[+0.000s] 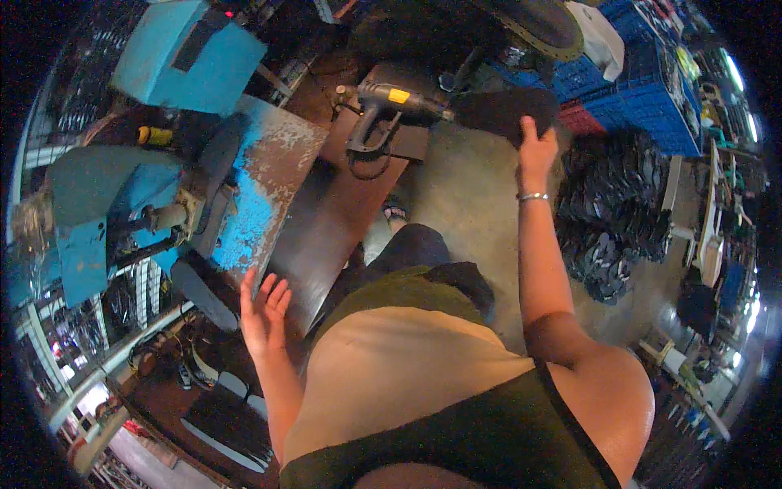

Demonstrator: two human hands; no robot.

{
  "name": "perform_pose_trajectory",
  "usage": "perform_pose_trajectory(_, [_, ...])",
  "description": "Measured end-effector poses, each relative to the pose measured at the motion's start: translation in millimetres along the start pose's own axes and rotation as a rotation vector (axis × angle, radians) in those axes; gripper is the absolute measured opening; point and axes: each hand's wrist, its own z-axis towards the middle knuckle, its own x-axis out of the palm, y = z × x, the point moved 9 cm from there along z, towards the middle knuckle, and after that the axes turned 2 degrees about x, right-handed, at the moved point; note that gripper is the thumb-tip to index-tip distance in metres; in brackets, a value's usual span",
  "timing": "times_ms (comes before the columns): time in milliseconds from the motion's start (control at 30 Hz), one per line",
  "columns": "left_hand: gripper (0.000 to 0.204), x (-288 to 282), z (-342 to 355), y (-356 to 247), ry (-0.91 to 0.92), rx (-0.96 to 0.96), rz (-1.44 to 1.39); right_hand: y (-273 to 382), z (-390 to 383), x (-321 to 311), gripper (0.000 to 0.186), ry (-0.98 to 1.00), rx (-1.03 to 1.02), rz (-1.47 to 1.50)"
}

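My right hand (536,151) grips a dark, flat piece (497,110), possibly a sole, by its right end, out beside a heat gun (383,110). The heat gun, grey with a yellow label, lies on a brown stand (407,143), its nozzle pointing at the dark piece; whether they touch I cannot tell. My left hand (265,306) is open, palm up with fingers loosely curved and nothing in it, beside the edge of a dark metal bench top (314,236) and below a worn blue-painted plate (252,204).
Blue machines (183,61) stand at the left, a yellow spool (151,134) among them. A shelf (163,391) with flat pieces sits lower left. Blue crates (660,106) and a large pile of black soles (607,204) stand on the right of the concrete floor (456,187). Racks line the right rim.
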Motion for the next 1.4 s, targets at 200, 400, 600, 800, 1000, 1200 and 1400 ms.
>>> perform_pose_trajectory(200, [0.067,24.4,10.6,3.0,0.101,0.004,0.127,-156.4,36.7,35.9,0.05,-0.054,0.319,-0.102])
perform_pose_trajectory(400, [0.069,36.3,11.2,6.8,0.16,-0.017,0.17,-242.7,33.8,109.1,0.064,0.026,0.357,-0.114])
perform_pose_trajectory(600, [0.057,-4.9,9.8,15.4,0.05,-0.027,0.101,-216.9,55.5,65.5,0.043,0.035,0.264,0.06])
perform_pose_trajectory(800, [0.056,-3.2,8.7,29.7,0.063,-0.055,0.091,-208.6,47.8,83.0,0.042,0.06,0.229,-0.013])
perform_pose_trajectory(1000, [0.054,2.5,12.5,15.8,0.03,-0.006,0.182,-180.6,32.7,89.9,0.059,0.08,0.152,-0.352])
perform_pose_trajectory(1200, [0.057,-3.9,68.8,-23.2,0.008,0.303,0.558,-44.5,22.9,24.1,0.064,-0.061,-0.147,-0.478])
perform_pose_trajectory(1400, [0.076,65.3,143.3,-81.3,-0.053,0.899,1.296,79.5,-31.0,62.5,0.06,0.244,-0.217,-0.109])
